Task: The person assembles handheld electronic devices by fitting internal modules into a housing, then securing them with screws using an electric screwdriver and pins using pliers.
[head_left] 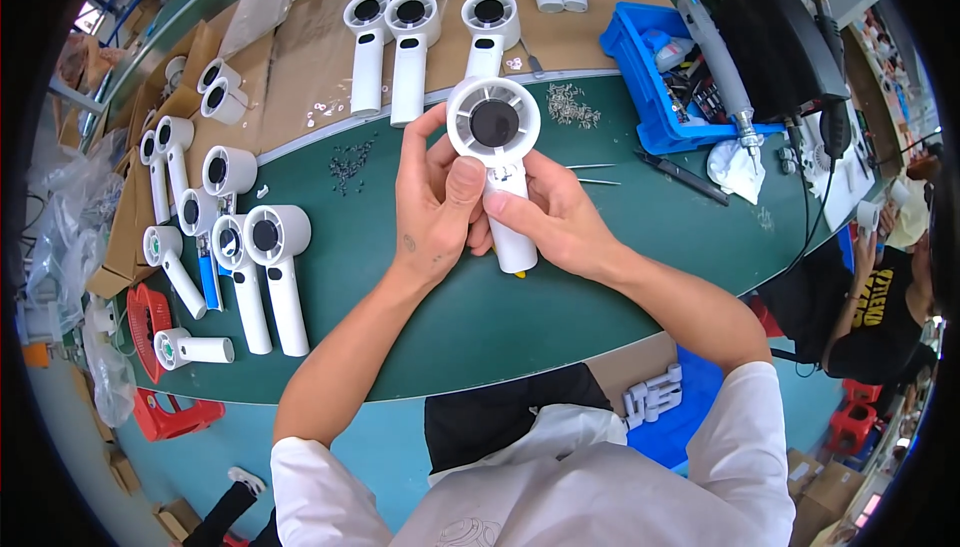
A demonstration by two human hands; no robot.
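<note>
Over the green table I hold a white handheld fan [494,124] upright, its round head with the dark centre facing up at me. My left hand [436,197] is closed round the fan's left side, thumb just below the head. My right hand [552,211] grips the handle from the right, its thumb pressed on the front near a small dark marking. A bit of something yellow [520,275] shows by the handle's lower end; its kind is hidden. Just beyond the held fan stands another white handheld fan [490,15], partly covered by it.
Several fans, some of them opened [206,277], stand at the left. Small dark screws [349,163] and silver screws [572,107] lie in piles. Tweezers [598,182], a black pen-like tool [684,178], a blue bin [650,77] and an electric screwdriver [716,62] are at the right.
</note>
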